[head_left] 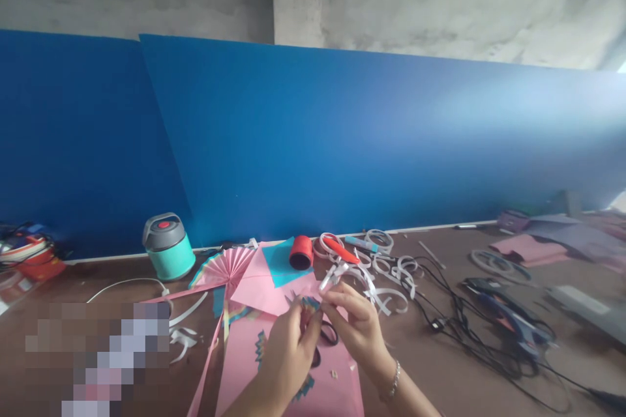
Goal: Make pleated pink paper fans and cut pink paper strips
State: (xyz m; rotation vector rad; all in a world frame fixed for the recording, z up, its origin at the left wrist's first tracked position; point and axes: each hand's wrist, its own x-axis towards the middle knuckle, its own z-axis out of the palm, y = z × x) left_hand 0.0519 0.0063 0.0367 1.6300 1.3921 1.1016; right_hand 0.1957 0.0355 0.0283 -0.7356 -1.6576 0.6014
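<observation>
My left hand [293, 342] is closed in a pinch on a small piece of teal and yellowish paper [311, 303]. Close beside it, my right hand [359, 324] has its thumb and finger pinched together near the same piece; what they hold is too small to make out. A whitish strip [334, 273] shows just above the right fingers. Under the hands, scissors with black handles [329, 335] lie partly hidden on a pink paper sheet [239, 378]. Teal zigzag paper pieces [304, 389] are on that sheet. A pleated pink fan [237, 270] lies beyond the left hand.
A teal jar [173, 257] stands back left; a red cylinder [301, 253] lies behind the hands. White strip curls [394, 296], a red-orange tool [341, 249] and a glue stick [360, 244] are nearby. Black cables [457, 319] and a blue glue gun [513, 326] lie right. A blue partition [342, 143] rises behind.
</observation>
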